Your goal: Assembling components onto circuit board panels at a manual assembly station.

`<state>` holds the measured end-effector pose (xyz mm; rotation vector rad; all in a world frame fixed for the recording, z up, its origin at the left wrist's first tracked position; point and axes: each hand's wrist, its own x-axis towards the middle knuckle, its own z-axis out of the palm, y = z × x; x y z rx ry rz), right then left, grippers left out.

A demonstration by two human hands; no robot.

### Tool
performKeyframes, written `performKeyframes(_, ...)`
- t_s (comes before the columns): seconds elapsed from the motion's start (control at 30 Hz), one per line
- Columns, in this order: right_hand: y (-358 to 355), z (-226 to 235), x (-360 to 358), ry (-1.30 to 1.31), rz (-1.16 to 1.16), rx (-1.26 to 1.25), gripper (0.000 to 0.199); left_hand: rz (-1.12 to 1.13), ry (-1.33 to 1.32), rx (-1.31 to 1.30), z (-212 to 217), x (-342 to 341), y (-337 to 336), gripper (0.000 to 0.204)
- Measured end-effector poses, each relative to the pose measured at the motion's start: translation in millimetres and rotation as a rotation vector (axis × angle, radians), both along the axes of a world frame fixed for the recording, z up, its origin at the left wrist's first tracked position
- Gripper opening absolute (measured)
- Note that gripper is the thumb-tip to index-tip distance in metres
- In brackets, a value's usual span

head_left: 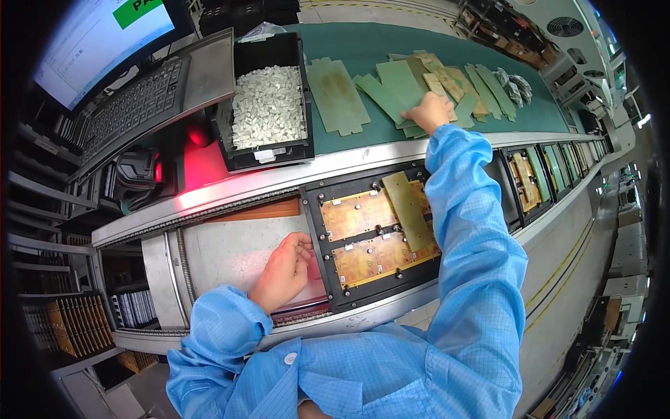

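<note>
My right hand (430, 113) reaches across to the far mat, its fingers closed at the edge of a green flat panel (403, 84) in a loose pile of similar panels. My left hand (283, 274) hovers over the conveyor, fingers curled together with nothing visible in them, beside the left edge of a black carrier frame (322, 279). Set in that frame are amber circuit boards (370, 262) with small round posts. An olive-green strip panel (407, 209) lies slantwise across the boards. My right sleeve hides the frame's right end.
A black bin (302, 133) of small white parts stands beyond the conveyor rail (363, 152). Left of it are a keyboard (132, 105), a monitor (105, 42) and a red-lit scanner (136, 171). Another green panel (338, 94) lies on the mat (335, 42). More carriers (528, 181) line the conveyor rightward.
</note>
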<state>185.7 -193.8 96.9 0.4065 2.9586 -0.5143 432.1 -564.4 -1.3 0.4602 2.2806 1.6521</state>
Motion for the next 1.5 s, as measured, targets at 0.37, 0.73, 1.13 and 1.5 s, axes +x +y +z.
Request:
performKeyframes(0.37,-99,1,0,0.285,0.145,0.177,0.077,0.013,-0.024,0.016,2,3,-5,0.047)
performKeyframes(0.73,-80,-7,3,0.061,-0.245,0.146,0.108,-0.019,-0.049,0.052,-4,8,-8,0.047)
performKeyframes(1.13,-114,-23,-6,0.536,-0.07,0.745,0.076,-0.104,-0.004,0.001,0,7,-10,0.05)
performKeyframes(1.5,-62,7,-8,0.504,-0.304,0.521,0.044,-0.063,0.006,-0.019,-4,10,-17,0.046)
